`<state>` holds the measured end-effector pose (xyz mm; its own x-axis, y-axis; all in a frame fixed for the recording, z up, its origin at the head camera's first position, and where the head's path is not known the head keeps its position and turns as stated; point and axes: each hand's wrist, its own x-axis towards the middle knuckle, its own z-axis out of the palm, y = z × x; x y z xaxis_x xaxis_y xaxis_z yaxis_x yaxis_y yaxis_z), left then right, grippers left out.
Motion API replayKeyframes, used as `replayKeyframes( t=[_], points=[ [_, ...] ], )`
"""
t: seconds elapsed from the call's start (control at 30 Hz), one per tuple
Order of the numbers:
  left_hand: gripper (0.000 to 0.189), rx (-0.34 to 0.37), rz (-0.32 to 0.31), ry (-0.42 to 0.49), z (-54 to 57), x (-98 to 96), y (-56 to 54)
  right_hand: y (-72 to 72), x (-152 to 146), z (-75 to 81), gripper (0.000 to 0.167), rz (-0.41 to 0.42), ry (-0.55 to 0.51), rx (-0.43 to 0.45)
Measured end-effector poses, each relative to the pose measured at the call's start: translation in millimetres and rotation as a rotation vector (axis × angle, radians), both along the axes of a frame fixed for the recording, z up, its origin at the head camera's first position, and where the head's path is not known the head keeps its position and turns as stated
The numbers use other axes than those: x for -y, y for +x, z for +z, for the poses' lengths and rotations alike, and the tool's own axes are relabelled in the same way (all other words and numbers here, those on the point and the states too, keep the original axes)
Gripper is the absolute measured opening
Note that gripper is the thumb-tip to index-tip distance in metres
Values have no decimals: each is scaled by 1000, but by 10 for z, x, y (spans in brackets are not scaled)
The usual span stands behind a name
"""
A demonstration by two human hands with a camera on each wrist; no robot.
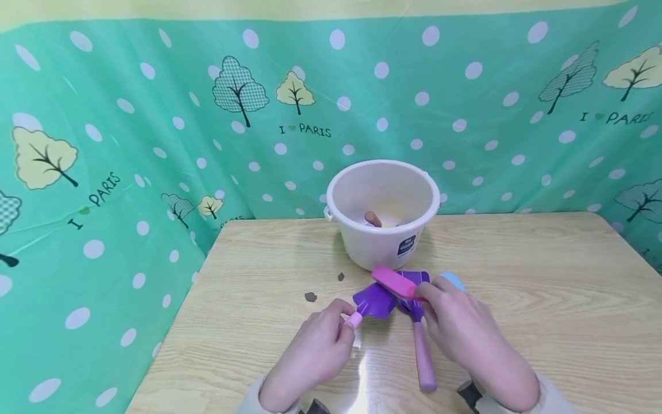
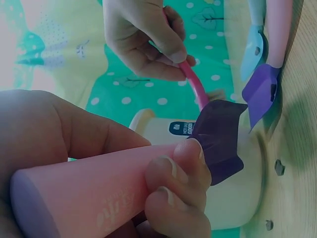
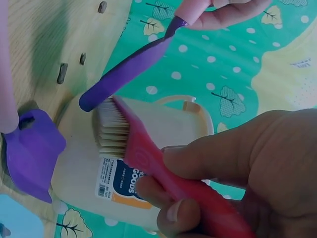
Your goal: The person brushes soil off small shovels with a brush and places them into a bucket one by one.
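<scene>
Green curtain (image 1: pixel 465 121) (white-dotted) behind a wood-grain table (image 1: pixel 538 276)

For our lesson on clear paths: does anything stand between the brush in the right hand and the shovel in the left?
Nothing visible does: in the right wrist view, the bristles of the pink brush sit right by the held shovel. The loose shovel lies off to one side.
</scene>
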<state>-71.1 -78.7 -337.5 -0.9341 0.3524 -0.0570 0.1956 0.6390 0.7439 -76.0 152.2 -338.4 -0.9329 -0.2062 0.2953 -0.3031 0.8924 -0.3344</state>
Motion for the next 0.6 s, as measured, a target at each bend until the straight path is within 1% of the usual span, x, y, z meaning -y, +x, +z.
replayKeyframes(
  t=[0.1, 0.2, 0.27, 0.4, 0.5, 0.6],
  points=[
    [29, 4, -4, 0, -8, 2, -4, 3, -28, 24, 24, -8, -7, 10],
    [28, 3, -8, -8, -18, 10, -15, 11, -39, 54, 24, 7, -36, -18],
    [29, 1, -10, -11, -25, 14, -22, 22, -31, 75, 25, 31, -67, -48],
    [30, -4, -5, -23, -33, 20, -34, 56, -2, 101, 25, 108, -146, -116],
    [30, -11, 1, -26, -37, 22, -39, 85, 26, 106, 24, 158, -189, -141],
    [31, -10, 10, -24, -42, 25, -49, 102, 53, 97, 24, 186, -207, -140]
  ],
)
